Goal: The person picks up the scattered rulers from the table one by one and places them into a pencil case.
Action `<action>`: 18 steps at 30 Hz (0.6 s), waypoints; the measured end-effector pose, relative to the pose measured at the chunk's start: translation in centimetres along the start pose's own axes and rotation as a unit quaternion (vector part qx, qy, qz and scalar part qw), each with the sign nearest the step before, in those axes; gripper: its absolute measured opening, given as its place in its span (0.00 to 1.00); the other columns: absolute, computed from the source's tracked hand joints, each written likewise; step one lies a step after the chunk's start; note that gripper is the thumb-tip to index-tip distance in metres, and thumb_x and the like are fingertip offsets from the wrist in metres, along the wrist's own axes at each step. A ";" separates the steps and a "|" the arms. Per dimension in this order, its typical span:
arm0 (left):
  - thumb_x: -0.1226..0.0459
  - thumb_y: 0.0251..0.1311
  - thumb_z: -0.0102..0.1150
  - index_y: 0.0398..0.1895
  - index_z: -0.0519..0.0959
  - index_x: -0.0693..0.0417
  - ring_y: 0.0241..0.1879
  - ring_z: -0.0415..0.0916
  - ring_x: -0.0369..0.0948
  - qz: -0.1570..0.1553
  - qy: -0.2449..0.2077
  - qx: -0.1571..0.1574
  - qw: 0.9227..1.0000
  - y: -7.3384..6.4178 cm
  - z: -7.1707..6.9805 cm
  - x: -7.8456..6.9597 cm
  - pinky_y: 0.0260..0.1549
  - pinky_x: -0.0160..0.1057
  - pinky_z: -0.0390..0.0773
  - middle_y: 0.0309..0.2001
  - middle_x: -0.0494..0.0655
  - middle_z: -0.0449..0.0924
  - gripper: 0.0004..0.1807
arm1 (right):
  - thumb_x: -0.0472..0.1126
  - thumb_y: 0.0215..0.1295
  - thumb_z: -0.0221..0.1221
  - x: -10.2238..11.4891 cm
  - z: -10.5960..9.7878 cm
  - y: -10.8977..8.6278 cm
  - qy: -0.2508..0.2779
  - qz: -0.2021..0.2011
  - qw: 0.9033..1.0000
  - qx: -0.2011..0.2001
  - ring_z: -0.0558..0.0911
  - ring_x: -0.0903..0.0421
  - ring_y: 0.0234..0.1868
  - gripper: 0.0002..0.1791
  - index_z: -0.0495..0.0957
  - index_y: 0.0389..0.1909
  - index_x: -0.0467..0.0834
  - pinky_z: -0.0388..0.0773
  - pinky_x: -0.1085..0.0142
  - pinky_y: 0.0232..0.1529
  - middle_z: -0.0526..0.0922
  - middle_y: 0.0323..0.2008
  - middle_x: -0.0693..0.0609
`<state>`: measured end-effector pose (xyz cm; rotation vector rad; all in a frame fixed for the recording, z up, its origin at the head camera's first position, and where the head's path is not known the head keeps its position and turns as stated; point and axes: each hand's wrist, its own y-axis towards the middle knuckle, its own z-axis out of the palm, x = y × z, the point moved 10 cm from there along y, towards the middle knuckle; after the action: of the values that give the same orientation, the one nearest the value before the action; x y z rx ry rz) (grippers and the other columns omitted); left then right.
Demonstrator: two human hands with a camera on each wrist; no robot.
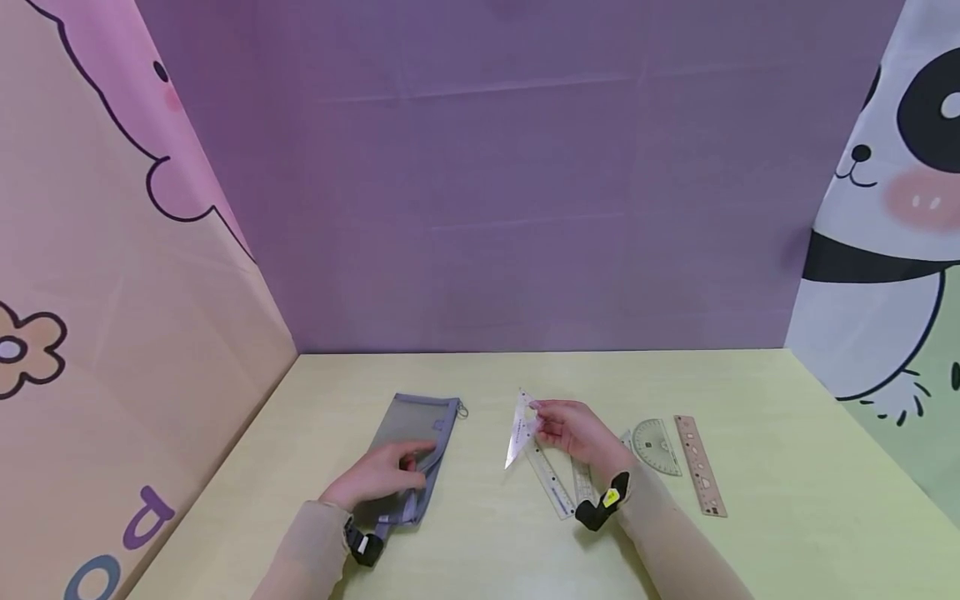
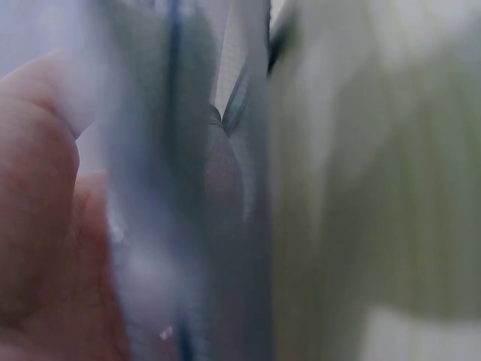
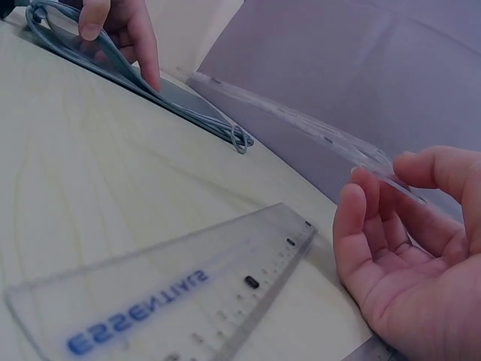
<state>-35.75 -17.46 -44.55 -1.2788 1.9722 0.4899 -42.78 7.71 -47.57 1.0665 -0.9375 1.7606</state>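
Observation:
My left hand (image 1: 386,471) grips the edge of a grey mesh zip pouch (image 1: 412,414) with blue-grey trim, which lies on the table. In the right wrist view, that edge of the pouch (image 3: 128,64) is raised under the thumb and fingers. The left wrist view shows the blurred pouch fabric (image 2: 233,195) close beside my thumb. My right hand (image 1: 573,429) pinches a clear set square (image 1: 517,429) between thumb and fingers, lifted above the table. Below it lies a clear ruler (image 1: 551,481) with blue "ESSENTIALS" lettering.
Another clear measuring piece (image 1: 582,479) lies partly hidden by my right wrist. A clear protractor (image 1: 654,447) and a pinkish ruler (image 1: 701,467) with cut-outs lie further right on the pale table (image 1: 795,500). A purple backdrop (image 1: 480,208) stands behind.

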 end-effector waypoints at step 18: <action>0.66 0.50 0.61 0.65 0.70 0.61 0.19 0.59 0.35 0.000 -0.007 -0.002 1.000 0.1 0.1 0.1 0.18 0.32 0.60 0.23 0.42 0.66 0.34 | 0.31 0.74 0.46 0.2 0.1 -0.2 0.057 -0.019 0.998 0.030 0.83 0.57 0.33 0.14 0.74 0.51 0.29 0.81 0.64 0.40 0.83 0.30 0.49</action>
<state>-35.87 -17.47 -44.70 -1.2747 1.9619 0.5022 -42.65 7.70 -47.30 1.0040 -0.7931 1.8082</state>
